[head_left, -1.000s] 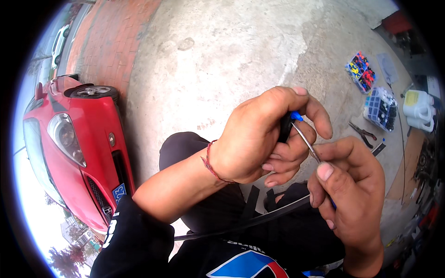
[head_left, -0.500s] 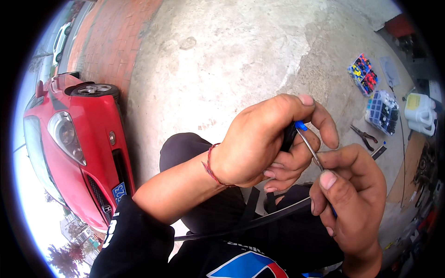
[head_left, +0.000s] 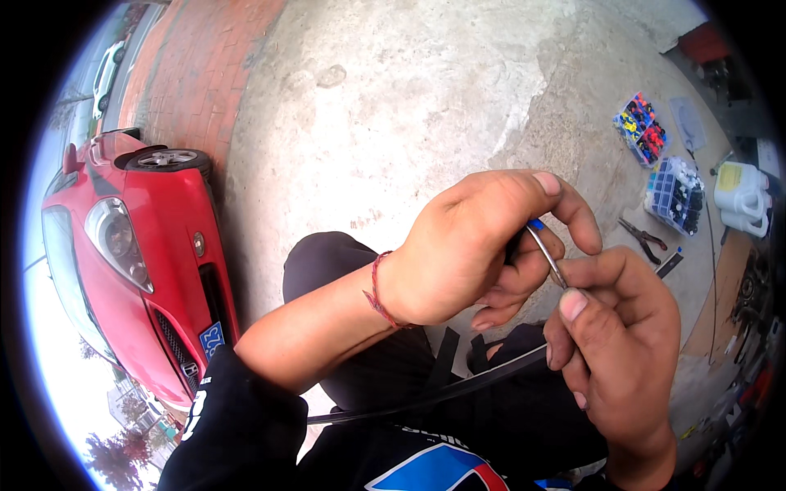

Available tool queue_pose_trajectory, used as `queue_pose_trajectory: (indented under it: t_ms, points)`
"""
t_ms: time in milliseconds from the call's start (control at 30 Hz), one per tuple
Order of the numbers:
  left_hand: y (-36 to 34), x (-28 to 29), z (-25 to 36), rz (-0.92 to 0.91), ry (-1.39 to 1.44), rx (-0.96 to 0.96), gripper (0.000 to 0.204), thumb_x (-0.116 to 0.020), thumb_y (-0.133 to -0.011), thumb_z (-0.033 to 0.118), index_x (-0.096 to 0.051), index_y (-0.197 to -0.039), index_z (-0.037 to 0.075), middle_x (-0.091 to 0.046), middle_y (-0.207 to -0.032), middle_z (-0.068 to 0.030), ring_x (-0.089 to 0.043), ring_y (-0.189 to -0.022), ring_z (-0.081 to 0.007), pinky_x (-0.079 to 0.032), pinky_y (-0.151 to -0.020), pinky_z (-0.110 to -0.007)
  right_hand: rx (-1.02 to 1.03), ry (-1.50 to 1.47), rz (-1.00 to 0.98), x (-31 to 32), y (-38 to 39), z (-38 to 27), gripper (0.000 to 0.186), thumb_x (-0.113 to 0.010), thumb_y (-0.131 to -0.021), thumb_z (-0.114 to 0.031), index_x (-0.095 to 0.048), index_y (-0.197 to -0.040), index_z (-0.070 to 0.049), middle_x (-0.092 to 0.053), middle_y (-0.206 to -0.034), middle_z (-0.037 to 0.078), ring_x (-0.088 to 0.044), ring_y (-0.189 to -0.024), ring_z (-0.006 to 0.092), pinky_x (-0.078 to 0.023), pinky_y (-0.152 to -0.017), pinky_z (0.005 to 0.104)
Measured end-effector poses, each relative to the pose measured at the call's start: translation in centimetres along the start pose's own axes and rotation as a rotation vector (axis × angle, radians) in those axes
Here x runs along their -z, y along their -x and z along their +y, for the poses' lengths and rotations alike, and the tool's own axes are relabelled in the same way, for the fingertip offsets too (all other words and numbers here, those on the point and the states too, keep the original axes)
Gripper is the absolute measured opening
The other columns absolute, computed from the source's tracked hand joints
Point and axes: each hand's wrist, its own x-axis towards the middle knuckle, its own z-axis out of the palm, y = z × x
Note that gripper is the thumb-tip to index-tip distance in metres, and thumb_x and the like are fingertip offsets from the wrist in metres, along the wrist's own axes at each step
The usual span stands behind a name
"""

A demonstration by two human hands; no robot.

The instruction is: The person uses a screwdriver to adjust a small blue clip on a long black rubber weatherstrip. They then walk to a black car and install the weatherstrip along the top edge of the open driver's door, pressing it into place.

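1. A slim screwdriver with a bright metal shaft and dark, blue-collared handle is being gripped at the handle by the closed left hand, above the lap.
2. Its tip is being pinched by the right hand, which is also closed on a long thin black strip — a slip of the point into a fingertip is being risked.
3. Room is being left open on the bare concrete ground; a red car is being kept well apart, left.
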Motion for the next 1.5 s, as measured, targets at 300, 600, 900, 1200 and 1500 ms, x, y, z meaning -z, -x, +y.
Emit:
queue_pose_trajectory:
  t_ms: [300, 600, 900, 1200, 1500]
  points:
    - [-0.3, -0.5, -0.2, 0.128, -0.353, -0.069, 0.054, -0.037, -0.099, 0.04, -0.061, -0.105, -0.008, -0.041, -0.047, -0.0028, -0.032, -0.036, -0.0109, -0.035, -0.039, -0.025, 0.344, 0.217, -0.007, 0.1, -0.4, 3.0, 0.014, -0.052, -0.098, -0.001, -0.051, -0.111, 0.003, -0.059, -0.066, 0.008, -0.045, -0.045, 0.005, -0.032, -0.04, 0.0184]
    - [0.4, -0.1, 0.1, -0.021, 0.207, -0.094, 0.055, -0.026, -0.097, 0.041, -0.051, -0.113, -0.005, -0.032, -0.053, 0.0019, -0.029, -0.038, -0.0098, -0.039, -0.034, -0.026, 0.22, 0.201, 0.081, 1.9, 1.0, -0.3, 0.025, -0.054, -0.099, -0.009, -0.051, -0.119, 0.006, -0.048, -0.064, -0.004, -0.04, -0.055, 0.0, -0.03, -0.051, 0.0175]
    - [1.4, -1.2, -0.4, -0.072, 0.02, 0.084, 0.064, -0.028, -0.099, 0.05, -0.051, -0.122, -0.005, -0.038, -0.057, -0.0016, -0.04, -0.046, -0.0124, -0.045, -0.045, -0.028, 0.634, 0.63, 0.087, 0.6, -1.6, 0.8, 0.012, -0.064, -0.094, -0.002, -0.06, -0.103, 0.006, -0.064, -0.076, 0.004, -0.059, -0.073, 0.0059, -0.047, -0.07, 0.0217]
    - [2.5, -1.2, -1.6, -0.103, -0.17, -0.307, 0.046, -0.049, -0.105, 0.016, -0.042, -0.145, -0.007, -0.065, -0.104, -0.0132, -0.063, -0.079, -0.0141, -0.055, -0.075, -0.028, 0.692, 0.563, 0.225, 1.3, -1.2, 1.1, 0.015, -0.067, -0.095, -0.008, -0.058, -0.099, 0.003, -0.06, -0.081, 0.007, -0.06, -0.064, 0.01, -0.048, -0.057, 0.0236]
    - [2.6, -1.6, -2.0, 0.136, -0.958, -0.713, 0.055, -0.058, -0.092, -0.008, -0.048, -0.145, 0.0, -0.067, -0.1, -0.0124, -0.066, -0.08, -0.0202, -0.053, -0.069, -0.028, 0.49, 0.192, 0.019, 0.9, -0.9, 1.3, 0.024, -0.054, -0.101, -0.021, -0.053, -0.101, 0.003, -0.053, -0.071, 0.004, -0.045, -0.049, 0.0059, -0.039, -0.045, 0.021]
